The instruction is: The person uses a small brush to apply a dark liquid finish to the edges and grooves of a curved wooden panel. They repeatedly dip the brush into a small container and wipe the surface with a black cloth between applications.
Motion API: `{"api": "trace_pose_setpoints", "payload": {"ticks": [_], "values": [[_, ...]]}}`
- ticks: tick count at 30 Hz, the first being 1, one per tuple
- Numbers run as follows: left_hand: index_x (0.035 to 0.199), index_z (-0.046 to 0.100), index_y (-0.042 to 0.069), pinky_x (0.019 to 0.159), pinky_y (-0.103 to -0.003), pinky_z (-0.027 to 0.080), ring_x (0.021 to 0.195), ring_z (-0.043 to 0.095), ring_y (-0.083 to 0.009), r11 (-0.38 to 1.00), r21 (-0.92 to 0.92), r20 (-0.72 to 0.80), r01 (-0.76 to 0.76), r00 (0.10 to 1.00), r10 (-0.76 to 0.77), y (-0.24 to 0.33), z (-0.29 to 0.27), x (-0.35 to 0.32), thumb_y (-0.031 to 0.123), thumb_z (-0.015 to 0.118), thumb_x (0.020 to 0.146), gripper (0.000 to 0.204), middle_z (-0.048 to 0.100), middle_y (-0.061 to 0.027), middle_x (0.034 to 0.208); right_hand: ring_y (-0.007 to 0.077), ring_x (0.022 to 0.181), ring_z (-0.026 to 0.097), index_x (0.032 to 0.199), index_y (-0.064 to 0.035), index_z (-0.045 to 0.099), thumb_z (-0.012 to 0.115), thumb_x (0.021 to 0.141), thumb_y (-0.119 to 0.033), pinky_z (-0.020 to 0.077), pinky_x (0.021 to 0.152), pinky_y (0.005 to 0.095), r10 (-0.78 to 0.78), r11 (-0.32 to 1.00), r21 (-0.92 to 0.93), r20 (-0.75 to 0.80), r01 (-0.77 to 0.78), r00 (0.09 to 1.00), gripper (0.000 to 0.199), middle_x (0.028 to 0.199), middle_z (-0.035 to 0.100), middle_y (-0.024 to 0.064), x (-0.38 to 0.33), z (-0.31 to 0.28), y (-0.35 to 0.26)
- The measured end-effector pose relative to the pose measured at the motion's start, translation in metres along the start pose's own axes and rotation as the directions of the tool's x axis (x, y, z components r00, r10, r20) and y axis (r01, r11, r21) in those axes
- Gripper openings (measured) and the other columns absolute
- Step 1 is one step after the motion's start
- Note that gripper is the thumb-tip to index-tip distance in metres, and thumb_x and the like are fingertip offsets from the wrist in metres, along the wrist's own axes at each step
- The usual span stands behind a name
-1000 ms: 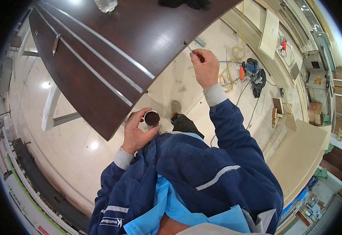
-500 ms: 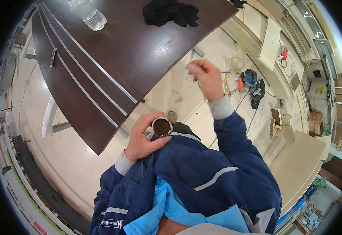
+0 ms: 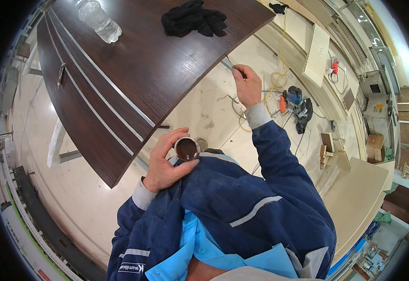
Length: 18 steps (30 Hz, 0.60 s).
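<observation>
The dark worktop (image 3: pixel 134 70) runs diagonally, its near edge rising rightward. Below that edge, the left hand (image 3: pixel 164 161) has its fingers wrapped around a small cup (image 3: pixel 186 149) of brown stuff. Up-right, nearer the edge, the right hand's (image 3: pixel 248 86) fingers pinch a thin stick (image 3: pixel 229 60), pointing up-left; whether its tip touches is hard to tell.
</observation>
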<state>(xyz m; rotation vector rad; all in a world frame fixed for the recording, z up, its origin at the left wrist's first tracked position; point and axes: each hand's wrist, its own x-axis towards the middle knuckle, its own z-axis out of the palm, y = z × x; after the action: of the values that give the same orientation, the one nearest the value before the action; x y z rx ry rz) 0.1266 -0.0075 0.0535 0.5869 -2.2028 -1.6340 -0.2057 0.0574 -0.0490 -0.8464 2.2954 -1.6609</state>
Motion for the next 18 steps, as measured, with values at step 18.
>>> {"api": "trace_pose_setpoints", "payload": {"ticks": [18], "values": [[0.137, 0.066, 0.006, 0.111, -0.04, 0.048, 0.131, 0.062, -0.0303, 0.998, 0.068, -0.012, 0.017, 1.0, -0.016, 0.002, -0.001, 0.005, 0.021, 0.091, 0.077, 0.067, 0.062, -0.0149, 0.146, 0.0153, 0.089, 0.07, 0.109, -0.004, 0.078, 0.076, 0.096, -0.02, 0.0551, 0.082, 0.0311, 0.093, 0.965, 0.148, 0.578, -0.216, 0.811, 0.021, 0.1, 0.077, 0.0075, -0.038, -0.005, -0.059]]}}
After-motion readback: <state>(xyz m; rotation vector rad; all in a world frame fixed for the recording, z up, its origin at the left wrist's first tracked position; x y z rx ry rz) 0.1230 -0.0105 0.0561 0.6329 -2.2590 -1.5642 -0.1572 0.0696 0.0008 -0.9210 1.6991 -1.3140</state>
